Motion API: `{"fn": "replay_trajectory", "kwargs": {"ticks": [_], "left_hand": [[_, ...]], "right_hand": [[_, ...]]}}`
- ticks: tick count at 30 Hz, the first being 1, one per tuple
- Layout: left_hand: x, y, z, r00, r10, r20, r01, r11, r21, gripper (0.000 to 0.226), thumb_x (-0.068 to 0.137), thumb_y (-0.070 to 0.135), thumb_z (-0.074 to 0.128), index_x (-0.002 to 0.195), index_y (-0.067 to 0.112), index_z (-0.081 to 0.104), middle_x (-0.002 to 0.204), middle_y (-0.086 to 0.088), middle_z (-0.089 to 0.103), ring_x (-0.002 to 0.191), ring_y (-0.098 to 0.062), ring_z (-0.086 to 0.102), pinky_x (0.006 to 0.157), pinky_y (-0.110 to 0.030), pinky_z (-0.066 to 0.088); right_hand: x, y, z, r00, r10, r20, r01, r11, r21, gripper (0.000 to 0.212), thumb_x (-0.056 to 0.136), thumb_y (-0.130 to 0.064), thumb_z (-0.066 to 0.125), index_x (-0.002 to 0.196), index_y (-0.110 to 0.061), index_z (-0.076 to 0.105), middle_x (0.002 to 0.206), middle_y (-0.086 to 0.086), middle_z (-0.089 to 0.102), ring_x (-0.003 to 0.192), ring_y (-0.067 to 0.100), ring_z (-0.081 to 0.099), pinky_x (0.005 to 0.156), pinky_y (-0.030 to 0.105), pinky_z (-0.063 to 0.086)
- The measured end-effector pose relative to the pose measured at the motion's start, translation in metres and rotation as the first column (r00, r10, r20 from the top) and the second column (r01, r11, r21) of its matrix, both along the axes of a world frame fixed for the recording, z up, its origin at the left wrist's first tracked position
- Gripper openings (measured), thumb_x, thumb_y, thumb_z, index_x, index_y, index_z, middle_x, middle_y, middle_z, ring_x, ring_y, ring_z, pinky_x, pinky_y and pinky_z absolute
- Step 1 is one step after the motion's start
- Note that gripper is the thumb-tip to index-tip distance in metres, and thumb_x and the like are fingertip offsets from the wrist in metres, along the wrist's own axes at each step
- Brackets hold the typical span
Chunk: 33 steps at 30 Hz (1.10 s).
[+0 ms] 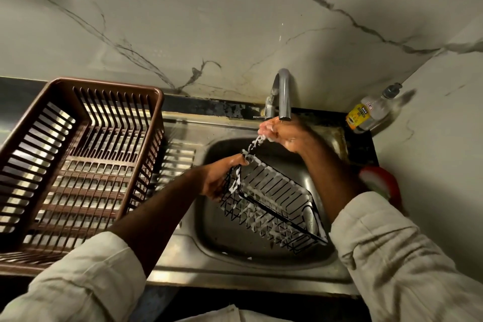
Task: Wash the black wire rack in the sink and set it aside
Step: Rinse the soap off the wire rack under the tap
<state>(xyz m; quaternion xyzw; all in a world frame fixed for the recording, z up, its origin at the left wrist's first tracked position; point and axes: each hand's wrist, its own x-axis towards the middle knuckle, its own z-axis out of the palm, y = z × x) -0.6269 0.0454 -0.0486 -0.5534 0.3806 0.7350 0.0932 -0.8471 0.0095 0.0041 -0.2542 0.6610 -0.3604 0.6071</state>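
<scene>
Rack: black wire rack (271, 201), inside the sink (235, 277), tilted with its far end raised; white foam clings along the wires.
Step (judged): soaping looks done, rinse is due.
How to do it well: bring the rack under the tap (283, 94) and turn it so water reaches every side and the crossed wires at the bottom. Keep it low in the basin to limit splashing.
Left hand (222, 178): fingers curled round the rack's raised corner, carrying it from the left, forearm angled in across the sink edge.
Right hand (285, 133): directly below the spout, wet and foamy. It is blurred, so I cannot tell whether the fingers are apart or together.
Set-aside spot (judged): brown basket (104, 83) on the drainboard just left of the basin.
Beyond: bottle (366, 115) in the back right corner.
</scene>
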Motion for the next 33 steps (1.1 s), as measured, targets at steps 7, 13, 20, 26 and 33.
{"fn": "replay_trajectory", "kwargs": {"ticks": [7, 13, 20, 26, 33], "left_hand": [[-0.001, 0.002, 0.004, 0.999, -0.031, -0.009, 0.031, 0.999, 0.009, 0.100, 0.052, 0.080, 0.070, 0.129, 0.017, 0.061, 0.120, -0.018, 0.070, 0.110, -0.034, 0.064, 0.084, -0.039, 0.050], [0.003, 0.001, 0.005, 1.000, -0.028, 0.006, 0.027, 0.999, 0.017, 0.115, 0.043, 0.083, 0.073, 0.137, 0.019, 0.055, 0.126, -0.019, 0.066, 0.114, -0.037, 0.062, 0.078, -0.039, 0.051], [0.001, 0.000, 0.006, 0.999, -0.037, 0.016, 0.037, 0.999, 0.011, 0.116, 0.043, 0.083, 0.073, 0.139, 0.019, 0.052, 0.128, -0.019, 0.064, 0.116, -0.037, 0.060, 0.080, -0.040, 0.049], [0.000, 0.001, 0.015, 0.998, -0.060, -0.010, 0.060, 0.998, 0.015, 0.105, 0.054, 0.079, 0.067, 0.135, 0.014, 0.056, 0.128, -0.020, 0.065, 0.116, -0.036, 0.059, 0.084, -0.038, 0.047], [0.000, 0.000, 0.023, 0.996, -0.083, -0.015, 0.084, 0.996, 0.035, 0.094, 0.058, 0.077, 0.065, 0.129, 0.014, 0.061, 0.123, -0.018, 0.069, 0.118, -0.037, 0.060, 0.090, -0.040, 0.046]], "right_hand": [[0.015, 0.006, -0.027, 0.867, 0.034, -0.497, -0.102, 0.988, -0.112, 0.015, 0.085, -0.011, 0.071, 0.072, -0.008, 0.065, 0.058, -0.001, 0.054, 0.045, 0.009, 0.046, 0.041, 0.019, 0.037], [0.010, 0.016, -0.021, 0.937, 0.143, -0.319, -0.185, 0.977, -0.108, 0.051, 0.076, 0.025, 0.046, 0.060, -0.021, 0.034, 0.055, -0.004, 0.030, 0.040, 0.007, 0.031, 0.034, 0.018, 0.023], [-0.008, 0.018, -0.018, 0.986, 0.166, -0.015, -0.166, 0.978, -0.124, 0.044, 0.076, 0.028, 0.050, 0.072, -0.015, 0.051, 0.074, 0.004, 0.049, 0.063, 0.013, 0.052, 0.054, 0.022, 0.049], [-0.012, 0.011, -0.015, 0.939, 0.198, 0.282, -0.177, 0.979, -0.097, 0.050, 0.082, 0.031, 0.043, 0.121, 0.005, 0.060, 0.109, 0.020, 0.068, 0.106, 0.028, 0.068, 0.095, 0.029, 0.056], [0.002, 0.010, -0.019, 0.978, 0.166, -0.130, -0.179, 0.979, -0.101, 0.021, 0.085, 0.004, 0.071, 0.105, 0.010, 0.067, 0.098, 0.021, 0.072, 0.084, 0.023, 0.073, 0.076, 0.028, 0.060]]}}
